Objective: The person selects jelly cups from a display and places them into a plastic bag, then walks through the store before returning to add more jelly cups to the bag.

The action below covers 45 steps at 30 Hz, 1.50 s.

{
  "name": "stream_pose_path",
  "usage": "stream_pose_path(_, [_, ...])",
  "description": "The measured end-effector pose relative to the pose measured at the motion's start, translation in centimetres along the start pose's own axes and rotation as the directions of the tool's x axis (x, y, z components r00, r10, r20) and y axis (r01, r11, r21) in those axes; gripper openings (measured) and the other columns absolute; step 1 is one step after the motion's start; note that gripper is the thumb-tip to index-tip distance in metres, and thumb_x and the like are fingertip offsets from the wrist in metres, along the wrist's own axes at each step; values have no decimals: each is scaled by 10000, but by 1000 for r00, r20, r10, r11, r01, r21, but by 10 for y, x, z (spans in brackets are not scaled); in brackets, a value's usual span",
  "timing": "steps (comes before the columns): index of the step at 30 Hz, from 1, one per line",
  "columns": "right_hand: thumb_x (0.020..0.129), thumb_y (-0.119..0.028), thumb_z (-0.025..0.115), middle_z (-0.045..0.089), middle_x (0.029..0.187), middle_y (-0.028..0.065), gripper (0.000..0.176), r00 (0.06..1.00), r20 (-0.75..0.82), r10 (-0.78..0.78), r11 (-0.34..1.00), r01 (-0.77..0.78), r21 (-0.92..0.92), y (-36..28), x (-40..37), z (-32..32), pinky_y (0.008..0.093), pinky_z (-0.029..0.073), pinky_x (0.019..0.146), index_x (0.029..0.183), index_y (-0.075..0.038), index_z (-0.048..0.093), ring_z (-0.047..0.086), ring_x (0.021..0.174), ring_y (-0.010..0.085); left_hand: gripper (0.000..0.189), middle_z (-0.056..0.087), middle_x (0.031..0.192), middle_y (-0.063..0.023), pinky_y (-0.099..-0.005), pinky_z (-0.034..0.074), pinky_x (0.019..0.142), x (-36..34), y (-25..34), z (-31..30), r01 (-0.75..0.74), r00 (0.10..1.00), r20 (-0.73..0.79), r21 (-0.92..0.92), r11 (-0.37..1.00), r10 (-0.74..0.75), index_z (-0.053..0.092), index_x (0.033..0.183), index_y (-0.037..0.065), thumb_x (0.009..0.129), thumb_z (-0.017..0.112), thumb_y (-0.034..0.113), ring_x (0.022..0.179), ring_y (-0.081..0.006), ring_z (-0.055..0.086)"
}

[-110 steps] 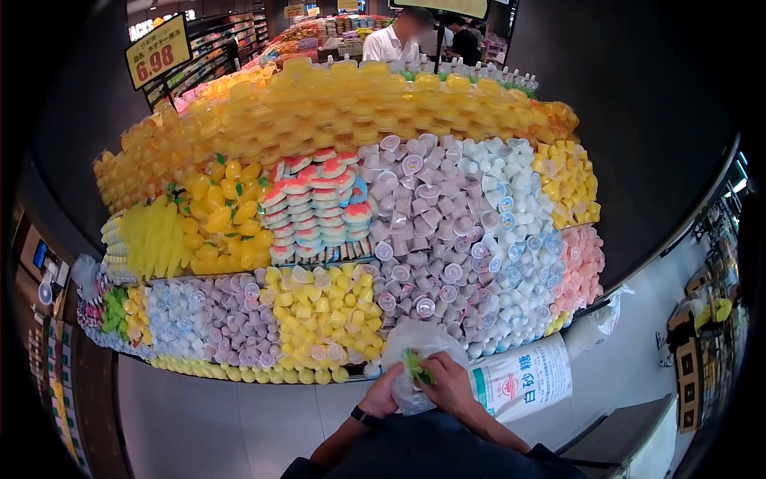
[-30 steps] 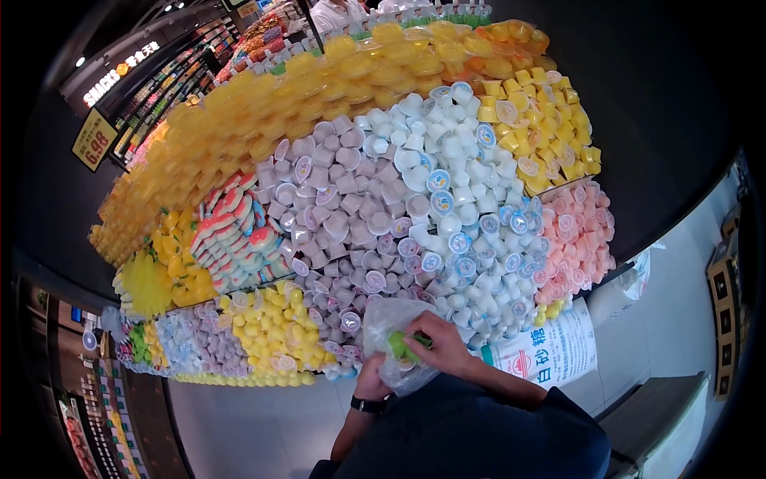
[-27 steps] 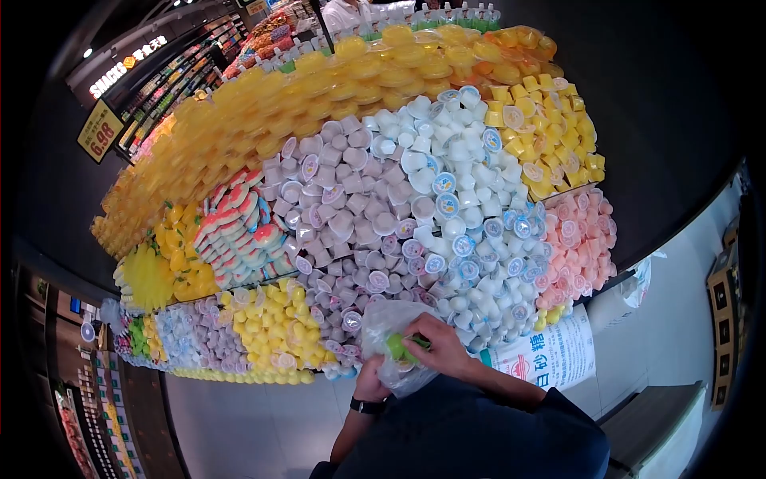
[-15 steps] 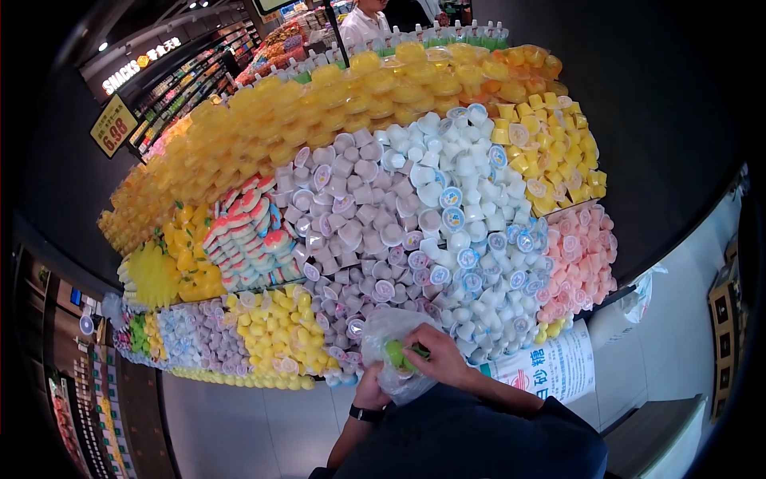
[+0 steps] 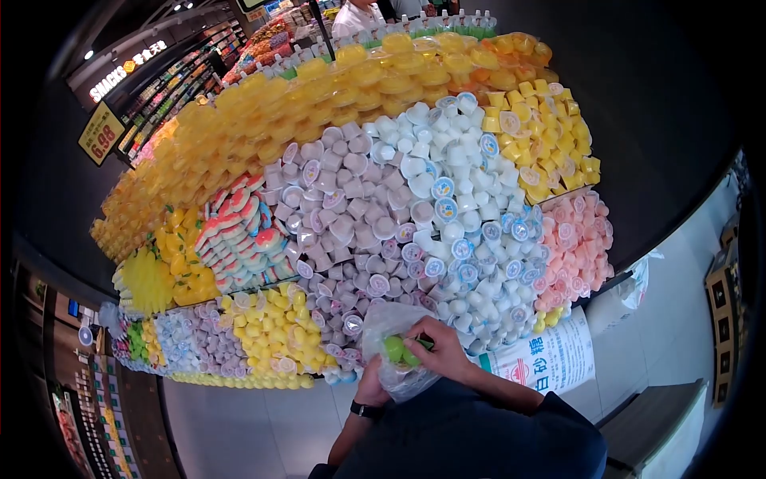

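Note:
My left hand point(image 5: 371, 386), wearing a dark wristband, is closed around the lower left side of a clear plastic bag point(image 5: 383, 319). Round bright green pieces point(image 5: 394, 349), which look like jelly cups, show inside the bag. My right hand point(image 5: 437, 345) reaches to the bag's opening with its fingers closed on a green piece; my fingers partly cover it. Just beyond the bag lie heaped lilac jelly cups point(image 5: 351, 219) and white jelly cups point(image 5: 467, 199).
Stacked yellow jelly packs point(image 5: 351, 80) line the back of the display. Yellow cups point(image 5: 275, 329), pink cups point(image 5: 573, 247) and striped packs point(image 5: 243, 239) fill other sections. A printed white sack point(image 5: 550, 355) stands at front right. A person point(image 5: 357, 19) is at the far side.
The camera view has shifted slightly, so the display sits a little higher and further left. The bag's top has sunk open a little, showing the green pieces more clearly. Both hands keep their hold.

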State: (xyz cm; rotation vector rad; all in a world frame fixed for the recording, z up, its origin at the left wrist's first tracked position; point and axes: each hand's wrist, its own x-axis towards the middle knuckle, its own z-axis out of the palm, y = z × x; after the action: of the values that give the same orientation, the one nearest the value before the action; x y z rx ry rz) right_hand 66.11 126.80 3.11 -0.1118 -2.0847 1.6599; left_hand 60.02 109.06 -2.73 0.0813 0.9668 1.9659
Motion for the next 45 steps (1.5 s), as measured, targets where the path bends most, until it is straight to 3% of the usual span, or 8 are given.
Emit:
stream_pose_path(2, [820,-96,674,561,798,78,105,1000,0,-17,1000,17,-10,2,1,1,284,438,571,879,-30,617,545,642,171,452,551,1261,-146,-411,463,976,4,-1,-3,72,997,17,-172,982,-70,441,1322,23,972,419,309,1117,-268,576])
stream_pose_path(18, [812,-87,684,583,800,79,107,999,-24,31,999,-30,37,4,3,3,271,434,578,864,-18,622,553,656,160,436,550,1268,-136,-414,453,987,3,5,8,-5,999,33,-107,994,8,457,1305,34,994,412,337,1126,-256,567])
stream_pose_path(23, [825,-64,680,605,822,71,104,998,11,68,998,-68,17,-2,2,2,265,458,642,870,-2,609,582,720,146,459,549,1266,-135,-417,450,992,4,2,8,50,999,29,-264,963,-44,445,1316,32,1001,398,362,1134,-256,563])
stream_pose_path(28, [828,-66,677,610,823,72,104,995,26,93,995,-93,18,-4,0,3,266,464,653,873,0,611,586,730,141,464,545,1271,-134,-414,446,999,2,-4,1,26,1000,22,-264,964,-21,445,1321,40,1004,388,375,1142,-256,557])
stream_pose_path(45, [824,-88,688,601,823,74,133,999,28,24,1000,-24,-18,-6,-2,5,272,451,622,900,-10,612,572,698,157,477,546,1265,-136,-411,453,995,-2,0,11,25,1000,22,-255,967,-20,439,1324,30,1000,398,379,1132,-254,563])
